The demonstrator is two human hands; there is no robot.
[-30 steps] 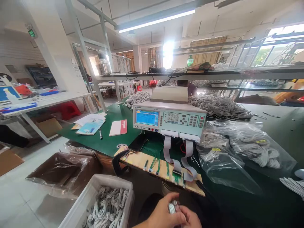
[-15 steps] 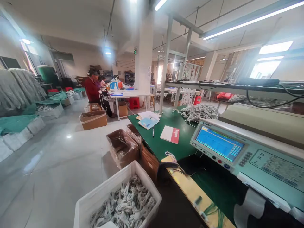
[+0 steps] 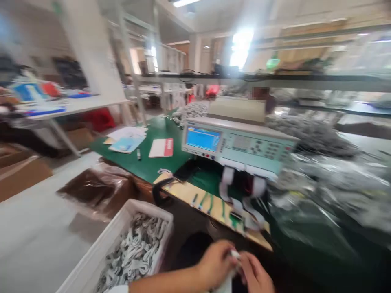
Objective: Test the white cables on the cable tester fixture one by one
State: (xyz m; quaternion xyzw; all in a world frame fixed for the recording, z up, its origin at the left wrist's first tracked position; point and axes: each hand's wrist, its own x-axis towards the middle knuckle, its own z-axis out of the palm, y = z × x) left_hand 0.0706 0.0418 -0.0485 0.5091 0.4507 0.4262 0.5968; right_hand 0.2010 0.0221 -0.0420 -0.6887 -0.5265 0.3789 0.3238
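Note:
My left hand [image 3: 215, 263] and my right hand [image 3: 255, 274] meet at the bottom of the view, just below the front edge of the bench. Both are closed around a small white cable piece [image 3: 234, 255] held between them. Straight above them lies a wooden test board [image 3: 186, 193] with green wires and connectors. Grey ribbon cables run from it up to a pale green tester [image 3: 240, 144] with a lit blue screen. A white bin [image 3: 122, 228] full of coiled white cables stands to my left, close to my left forearm.
The green bench top [image 3: 146, 165] carries papers, a pen and a red-and-white booklet. Clear bags of white cables [image 3: 332, 191] lie at the right, blurred. Plastic-lined cardboard boxes [image 3: 94, 189] stand on the floor at the left. A shelf rail crosses above the tester.
The view swung left across the room half a second ago and has swung back to the bench. My hands, out of view then, are again together on the white cable piece.

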